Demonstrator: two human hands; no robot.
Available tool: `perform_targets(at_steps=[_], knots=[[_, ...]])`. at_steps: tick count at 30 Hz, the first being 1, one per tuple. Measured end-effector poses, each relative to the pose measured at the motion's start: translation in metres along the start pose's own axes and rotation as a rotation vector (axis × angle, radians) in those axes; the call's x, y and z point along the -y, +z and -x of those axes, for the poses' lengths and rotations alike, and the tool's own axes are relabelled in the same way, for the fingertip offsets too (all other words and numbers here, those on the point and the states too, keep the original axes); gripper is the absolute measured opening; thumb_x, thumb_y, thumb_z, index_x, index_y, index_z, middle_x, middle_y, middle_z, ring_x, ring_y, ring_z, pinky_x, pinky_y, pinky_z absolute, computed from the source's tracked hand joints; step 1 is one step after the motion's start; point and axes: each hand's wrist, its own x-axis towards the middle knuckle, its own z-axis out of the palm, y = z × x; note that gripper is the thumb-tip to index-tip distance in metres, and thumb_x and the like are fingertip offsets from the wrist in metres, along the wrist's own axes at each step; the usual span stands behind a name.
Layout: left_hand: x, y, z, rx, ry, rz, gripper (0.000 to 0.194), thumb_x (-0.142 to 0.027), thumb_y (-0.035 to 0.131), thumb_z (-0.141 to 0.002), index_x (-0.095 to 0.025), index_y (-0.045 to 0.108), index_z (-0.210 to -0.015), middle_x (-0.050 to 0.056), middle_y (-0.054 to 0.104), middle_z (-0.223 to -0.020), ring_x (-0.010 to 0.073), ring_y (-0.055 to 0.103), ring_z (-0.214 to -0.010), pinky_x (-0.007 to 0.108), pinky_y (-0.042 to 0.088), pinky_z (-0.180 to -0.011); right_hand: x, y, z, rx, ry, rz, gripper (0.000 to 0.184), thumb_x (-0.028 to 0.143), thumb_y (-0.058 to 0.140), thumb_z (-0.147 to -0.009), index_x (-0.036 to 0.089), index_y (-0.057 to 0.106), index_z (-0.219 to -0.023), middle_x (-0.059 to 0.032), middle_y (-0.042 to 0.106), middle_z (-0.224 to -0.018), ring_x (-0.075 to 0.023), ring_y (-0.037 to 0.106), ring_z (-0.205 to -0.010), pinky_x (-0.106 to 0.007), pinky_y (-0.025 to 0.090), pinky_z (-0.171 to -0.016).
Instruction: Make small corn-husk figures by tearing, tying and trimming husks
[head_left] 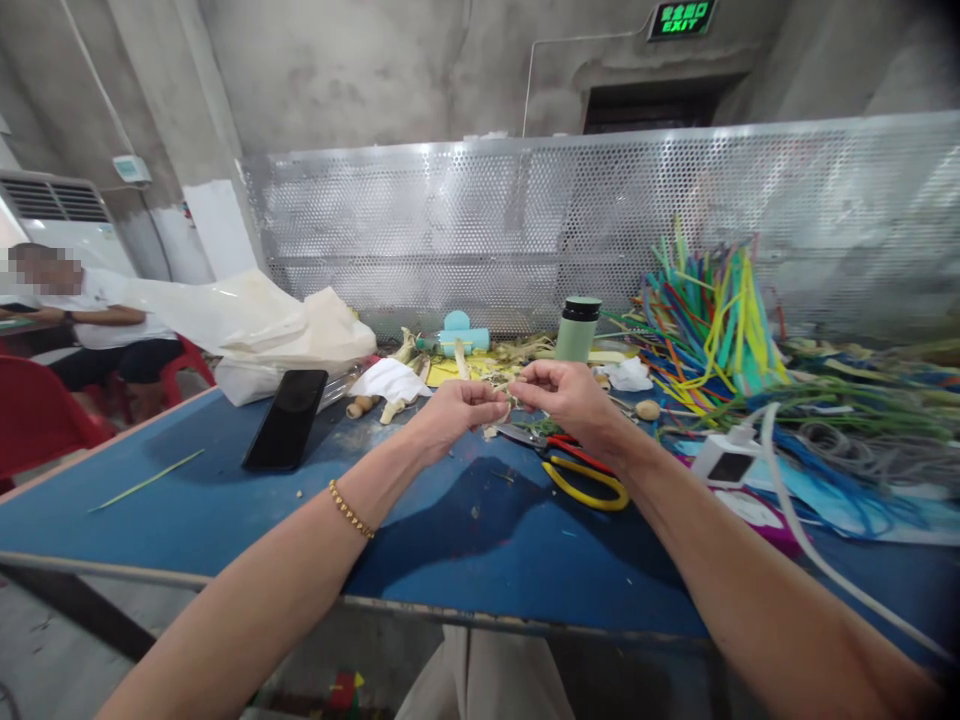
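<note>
Above the middle of the blue table, my left hand [463, 412] is closed in a pinch, thumb against the fingers. Facing it a short way to the right, my right hand [561, 396] is pinched closed too. Whatever the fingertips hold is too small and blurred to make out; pale plant scraps lie behind them. Scissors [585, 484] with yellow and red handles lie under my right hand, blades pointing left. A gold bead bracelet [349, 510] circles my left wrist.
Left of my hands lie a black phone [286, 420] and a thin green strip [146, 480]. Behind stand a green bottle [577, 330] and a perforated metal panel [450, 220]. Colourful strips [720, 320], a white charger [726, 456] and its cable crowd the right. A person sits far left.
</note>
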Motion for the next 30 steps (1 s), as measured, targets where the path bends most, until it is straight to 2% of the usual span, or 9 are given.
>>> perform_targets(at_steps=[7,12,14,18,22,25,30], knots=[[-0.002,-0.0023,0.0005,-0.048,0.002,-0.2,0.024,-0.031,0.072,-0.064,-0.011,0.06,-0.061,-0.003,0.046,-0.055,0.0074,0.035,-0.055,0.025,0.023,-0.056,0.0034,-0.0054,0.0,0.127,-0.054,0.147,0.023,0.035,0.061,-0.075,0.016,0.055,-0.063,0.0021,0.049,-0.055,-0.01,0.042,-0.052,-0.024,0.03,-0.049],[-0.0015,-0.0059,0.0011,-0.049,-0.002,-0.325,0.025,-0.032,0.073,-0.063,-0.012,0.057,-0.058,-0.006,0.037,-0.051,0.0065,0.027,-0.052,0.026,0.017,-0.053,0.0014,-0.005,-0.0008,0.169,-0.074,0.24,0.02,0.031,0.06,-0.076,0.016,0.056,-0.062,0.0015,0.051,-0.054,-0.0111,0.043,-0.053,-0.025,0.031,-0.051],[-0.0021,-0.0059,0.0012,-0.039,0.01,-0.305,0.022,-0.029,0.072,-0.064,-0.012,0.059,-0.06,-0.005,0.04,-0.052,0.0069,0.03,-0.053,0.026,0.019,-0.054,-0.0006,-0.0029,-0.0004,0.154,-0.04,0.183,0.019,0.032,0.06,-0.076,0.016,0.058,-0.065,0.0003,0.055,-0.056,-0.0122,0.047,-0.054,-0.026,0.034,-0.052],[-0.0033,-0.0039,0.001,0.006,0.016,-0.132,0.019,-0.029,0.07,-0.067,-0.011,0.064,-0.068,-0.002,0.051,-0.059,0.0081,0.038,-0.058,0.025,0.024,-0.057,-0.0037,0.0015,0.0011,0.107,0.02,-0.031,0.022,0.038,0.063,-0.077,0.016,0.062,-0.072,-0.003,0.063,-0.064,-0.015,0.056,-0.061,-0.027,0.042,-0.058],[-0.0027,-0.0019,0.0005,-0.04,0.026,-0.024,0.018,-0.027,0.071,-0.066,-0.01,0.065,-0.069,-0.002,0.053,-0.059,0.007,0.037,-0.055,0.026,0.024,-0.057,-0.0023,0.0009,0.001,0.074,0.008,-0.135,0.028,0.041,0.063,-0.078,0.014,0.066,-0.083,-0.0059,0.067,-0.074,-0.0159,0.059,-0.067,-0.029,0.046,-0.065],[-0.0017,-0.0009,0.0006,-0.057,0.003,-0.006,0.017,-0.024,0.072,-0.065,-0.01,0.065,-0.069,-0.001,0.055,-0.06,0.007,0.038,-0.055,0.026,0.025,-0.057,0.0007,-0.0009,0.0003,0.035,0.004,-0.108,0.028,0.041,0.065,-0.076,0.014,0.067,-0.083,-0.0053,0.066,-0.077,-0.0151,0.057,-0.069,-0.028,0.044,-0.065],[-0.0008,-0.0007,0.002,-0.016,-0.016,-0.042,0.021,-0.03,0.072,-0.067,-0.01,0.066,-0.07,0.001,0.056,-0.061,0.0078,0.039,-0.056,0.026,0.024,-0.056,0.0014,-0.0022,-0.0003,0.044,-0.009,0.039,0.027,0.039,0.065,-0.073,0.015,0.059,-0.062,0.001,0.051,-0.058,-0.0111,0.043,-0.057,-0.026,0.033,-0.054]])
